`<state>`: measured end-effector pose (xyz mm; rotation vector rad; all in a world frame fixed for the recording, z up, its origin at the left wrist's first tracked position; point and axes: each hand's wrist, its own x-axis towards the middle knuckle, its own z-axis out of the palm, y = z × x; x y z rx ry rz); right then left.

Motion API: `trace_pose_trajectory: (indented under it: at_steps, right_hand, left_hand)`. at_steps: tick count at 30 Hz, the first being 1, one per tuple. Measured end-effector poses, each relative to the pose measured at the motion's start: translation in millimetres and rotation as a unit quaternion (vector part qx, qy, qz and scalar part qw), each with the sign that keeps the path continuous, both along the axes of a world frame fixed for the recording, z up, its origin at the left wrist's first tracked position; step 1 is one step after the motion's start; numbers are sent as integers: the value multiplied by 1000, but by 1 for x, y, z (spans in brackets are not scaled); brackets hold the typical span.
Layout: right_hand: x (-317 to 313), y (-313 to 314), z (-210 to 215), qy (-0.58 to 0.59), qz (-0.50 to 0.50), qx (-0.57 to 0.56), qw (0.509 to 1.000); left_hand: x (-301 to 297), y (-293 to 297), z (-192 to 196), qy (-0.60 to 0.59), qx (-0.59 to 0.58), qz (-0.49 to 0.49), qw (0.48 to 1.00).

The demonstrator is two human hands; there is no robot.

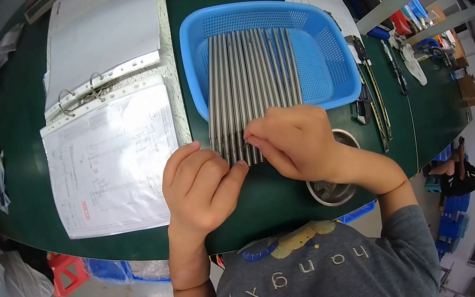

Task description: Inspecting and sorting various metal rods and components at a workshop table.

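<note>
A row of slim metal rods (246,80) lies side by side, their far ends in a blue plastic basket (337,25) and their near ends reaching over its front rim. My left hand (200,184) is curled around the near ends at the left of the row, thumb and fingers closed on the rods. Just right of it, my right hand (296,137) makes a pinch at the rod ends. Whatever is between its fingertips is too small to make out. Partly under my right wrist stands a round metal bowl (332,193); its contents are mostly hidden.
Left of the basket lies an open ring binder (117,153) with drawing sheets. Right are calipers (374,93), a pen-like tool (394,65) and a white glove (412,63). Papers (314,1) lie behind the basket. Another person (12,271) is at the far left, one (463,174) sits far right.
</note>
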<state>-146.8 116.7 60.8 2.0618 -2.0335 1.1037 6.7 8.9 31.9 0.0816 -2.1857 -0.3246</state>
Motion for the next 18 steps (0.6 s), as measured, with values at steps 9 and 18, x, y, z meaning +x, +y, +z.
trace_pose_trajectory:
  at_steps: [9, 18]
  right_hand:
    - [1, 1, 0, -13, 14, -19, 1000]
    - [-3, -2, -6, -58, -12, -32, 998]
  left_hand:
    - [0, -1, -1, 0, -2, -6, 1000]
    - [-2, 0, 1, -2, 6, -14, 1000]
